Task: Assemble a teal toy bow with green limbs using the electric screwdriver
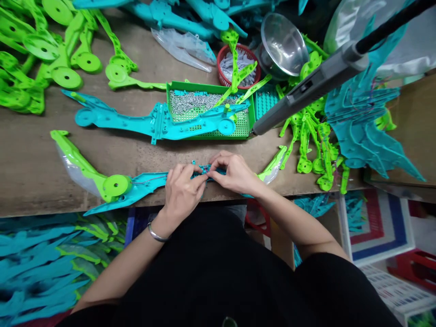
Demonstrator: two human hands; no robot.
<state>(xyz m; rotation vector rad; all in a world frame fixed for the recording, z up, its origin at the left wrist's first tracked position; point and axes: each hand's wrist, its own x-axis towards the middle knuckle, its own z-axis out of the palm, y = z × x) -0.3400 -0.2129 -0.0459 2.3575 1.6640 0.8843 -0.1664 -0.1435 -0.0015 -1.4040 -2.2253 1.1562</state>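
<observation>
On the near edge of the bench lies a blue plastic toy shell [148, 181], inner side up, with a thin wire along it. A lime-green arm with a clear edge [114, 185] is joined to its left end; a similar green arm [274, 165] shows at its right. My left hand [184, 188] rests over the shell's middle, thumb and fingers closed on it. My right hand [235, 172] meets it from the other side, fingertips pinched together over small parts. What lies in that pinch is too small to make out, and both hands cover much of the middle.
A second blue shell [126, 122] lies across a green basket [175, 86] of screws. Behind stand a red basket [223, 77] of grey pieces and a steel bowl [284, 45]. A grey electric screwdriver [306, 91] hangs at right. Green parts [68, 54] pile up left.
</observation>
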